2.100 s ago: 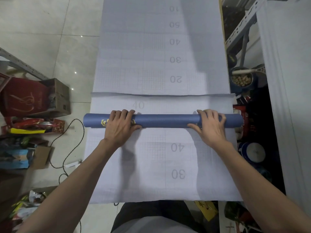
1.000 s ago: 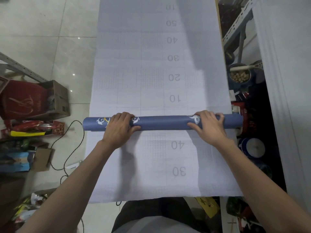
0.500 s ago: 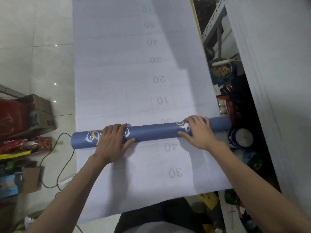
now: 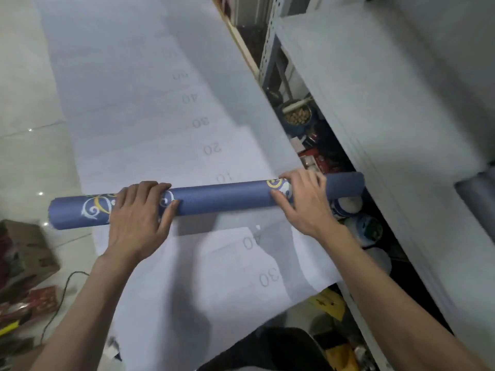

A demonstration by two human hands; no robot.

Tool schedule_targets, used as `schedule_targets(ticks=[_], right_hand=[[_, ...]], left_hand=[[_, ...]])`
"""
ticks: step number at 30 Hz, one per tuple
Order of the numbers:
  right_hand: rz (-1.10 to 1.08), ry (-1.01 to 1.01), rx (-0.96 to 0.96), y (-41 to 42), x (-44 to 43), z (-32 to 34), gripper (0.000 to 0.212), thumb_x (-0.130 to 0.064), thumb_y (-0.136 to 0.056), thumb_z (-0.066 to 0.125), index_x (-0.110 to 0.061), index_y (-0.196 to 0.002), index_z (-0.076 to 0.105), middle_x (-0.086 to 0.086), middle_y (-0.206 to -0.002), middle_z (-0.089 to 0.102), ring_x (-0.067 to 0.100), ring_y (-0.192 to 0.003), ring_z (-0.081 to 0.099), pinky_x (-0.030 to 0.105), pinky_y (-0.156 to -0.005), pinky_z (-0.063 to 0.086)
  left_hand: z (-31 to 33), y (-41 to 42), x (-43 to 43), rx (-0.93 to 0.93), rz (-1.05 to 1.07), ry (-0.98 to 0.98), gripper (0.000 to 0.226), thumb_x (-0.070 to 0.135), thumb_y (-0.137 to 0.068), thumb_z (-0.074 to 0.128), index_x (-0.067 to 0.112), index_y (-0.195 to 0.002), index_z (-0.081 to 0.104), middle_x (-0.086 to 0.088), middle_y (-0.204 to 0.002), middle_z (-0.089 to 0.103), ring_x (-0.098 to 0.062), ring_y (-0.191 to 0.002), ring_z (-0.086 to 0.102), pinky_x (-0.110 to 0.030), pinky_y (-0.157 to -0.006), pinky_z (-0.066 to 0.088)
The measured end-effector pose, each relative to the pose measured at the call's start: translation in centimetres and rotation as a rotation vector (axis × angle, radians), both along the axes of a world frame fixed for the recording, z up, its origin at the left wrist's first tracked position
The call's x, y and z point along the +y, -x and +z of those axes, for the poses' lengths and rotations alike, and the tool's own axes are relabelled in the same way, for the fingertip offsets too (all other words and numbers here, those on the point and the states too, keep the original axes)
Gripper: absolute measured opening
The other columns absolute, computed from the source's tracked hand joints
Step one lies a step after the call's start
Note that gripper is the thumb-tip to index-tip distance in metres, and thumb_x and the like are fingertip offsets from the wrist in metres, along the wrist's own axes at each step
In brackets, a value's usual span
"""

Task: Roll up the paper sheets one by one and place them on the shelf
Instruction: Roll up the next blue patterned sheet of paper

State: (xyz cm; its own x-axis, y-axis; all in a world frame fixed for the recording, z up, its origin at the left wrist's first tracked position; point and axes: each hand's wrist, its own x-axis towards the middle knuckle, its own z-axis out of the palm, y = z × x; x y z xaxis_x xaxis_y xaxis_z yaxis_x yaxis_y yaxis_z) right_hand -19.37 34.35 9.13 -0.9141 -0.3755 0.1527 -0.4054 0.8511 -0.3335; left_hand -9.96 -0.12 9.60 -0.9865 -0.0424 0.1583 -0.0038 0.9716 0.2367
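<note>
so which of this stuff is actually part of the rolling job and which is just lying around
Part of the job:
blue roll, gripped by the left hand and right hand
white gridded sheets below it
metal shelf at the right

Just lying about:
cardboard box
black cable
blue tub of brown bits
yellow paper

We grip the blue paper roll (image 4: 219,198) with our left hand (image 4: 139,218) and right hand (image 4: 305,202). It lies across the white gridded sheet (image 4: 160,116) beside the shelf (image 4: 375,116).
</note>
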Motion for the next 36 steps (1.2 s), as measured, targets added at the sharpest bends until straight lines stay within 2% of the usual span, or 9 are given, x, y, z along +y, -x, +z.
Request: schedule_targets(ticks=[8,11,15,21,29,36], right_hand=[[-0.341,-0.018,0.144,-5.4,10.1,5.5,0.033,-0.05,-0.094,0.049,-0.023,-0.111,0.057,-0.002,-0.108,0.058,0.024,-0.103,0.052,0.033,-0.093,0.028],[-0.495,-0.028,0.2,-8.8,14.7,7.1,0.032,-0.051,-0.095,0.048,-0.023,-0.108,0.056,-0.004,-0.105,0.057,0.021,-0.103,0.051,0.027,-0.092,0.023],[-0.662,-0.037,0.306,-14.7,20.5,8.4,0.039,-0.055,-0.099,0.043,-0.021,-0.109,0.058,-0.003,-0.108,0.06,0.021,-0.103,0.052,0.029,-0.095,0.026],[-0.894,-0.052,0.323,-25.4,28.4,9.2,0.039,-0.054,-0.096,0.048,-0.02,-0.111,0.061,-0.001,-0.109,0.062,0.022,-0.105,0.054,0.034,-0.098,0.03],[-1.122,-0.087,0.311,-40.5,37.2,8.9,0.052,-0.062,-0.098,0.036,-0.018,-0.111,0.062,0.0,-0.108,0.062,0.023,-0.103,0.054,0.039,-0.099,0.033],[-1.236,-0.115,0.298,-45.1,40.1,7.4,0.047,-0.058,-0.097,0.04,-0.018,-0.109,0.062,0.001,-0.106,0.06,0.025,-0.101,0.053,0.039,-0.096,0.032]], left_hand=[[4.3,5.8,9.1,0.154,-0.307,-0.042,0.044,0.044,-0.099,0.042,0.011,-0.12,0.06,-0.009,-0.114,0.061,-0.035,-0.1,0.055,-0.047,-0.093,0.039],[6.0,7.1,14.5,0.185,-0.44,-0.049,0.044,0.044,-0.099,0.041,0.011,-0.119,0.061,-0.01,-0.114,0.061,-0.035,-0.1,0.055,-0.047,-0.093,0.04],[7.9,7.4,22.2,0.238,-0.608,-0.044,0.044,0.044,-0.098,0.042,0.01,-0.116,0.062,-0.01,-0.114,0.062,-0.035,-0.1,0.056,-0.046,-0.092,0.04],[9.6,3.3,33.3,0.326,-0.829,-0.031,0.044,0.044,-0.099,0.042,0.008,-0.116,0.062,-0.011,-0.11,0.061,-0.035,-0.097,0.055,-0.045,-0.089,0.041],[9.9,-6.2,47.0,0.239,-1.042,-0.039,0.05,0.051,-0.1,0.036,0.012,-0.117,0.062,-0.008,-0.112,0.061,-0.033,-0.099,0.056,-0.044,-0.089,0.04],[9.6,-8.3,53.0,0.175,-1.137,0.04,0.05,0.051,-0.1,0.033,0.012,-0.118,0.061,-0.009,-0.11,0.062,-0.034,-0.101,0.057,-0.044,-0.092,0.039]])
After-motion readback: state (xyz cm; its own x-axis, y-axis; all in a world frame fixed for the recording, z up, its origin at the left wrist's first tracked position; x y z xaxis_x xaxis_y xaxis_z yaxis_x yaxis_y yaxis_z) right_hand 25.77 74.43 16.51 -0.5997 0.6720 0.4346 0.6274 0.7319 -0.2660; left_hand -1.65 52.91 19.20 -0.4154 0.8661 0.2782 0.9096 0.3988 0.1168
